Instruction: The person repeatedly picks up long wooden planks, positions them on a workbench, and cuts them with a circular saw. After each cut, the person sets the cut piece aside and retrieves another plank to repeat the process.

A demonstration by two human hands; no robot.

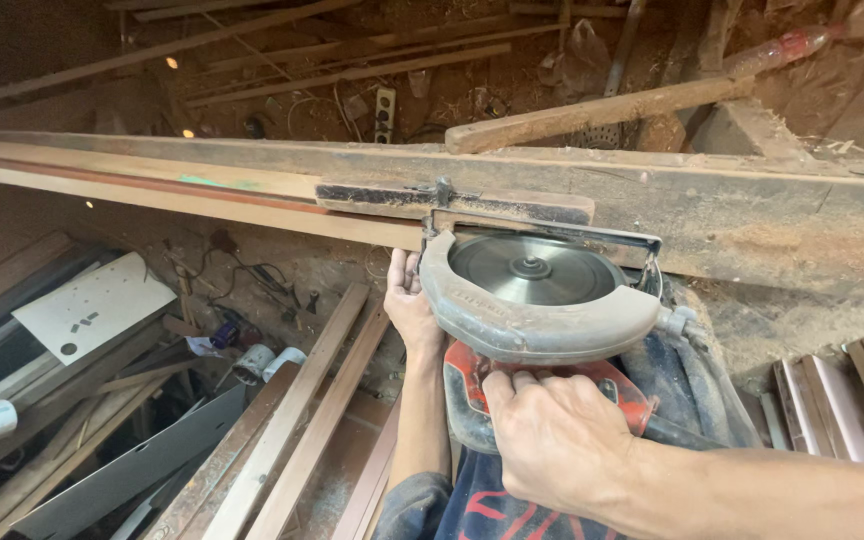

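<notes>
A circular saw with a grey blade guard and a shiny round blade lies on its side against a long dusty wooden beam. My right hand grips the saw's red and black handle from below. My left hand reaches up beside the left end of the guard and holds the front of the saw, just under a long reddish wooden strip that runs along the beam. A small clamp-like fitting sits on the saw's base plate at the beam.
Long wooden slats lie on the floor below left, with a white perforated panel, cables and small cans. More slats stand at the right. A wooden handle and scrap timber lie beyond the beam.
</notes>
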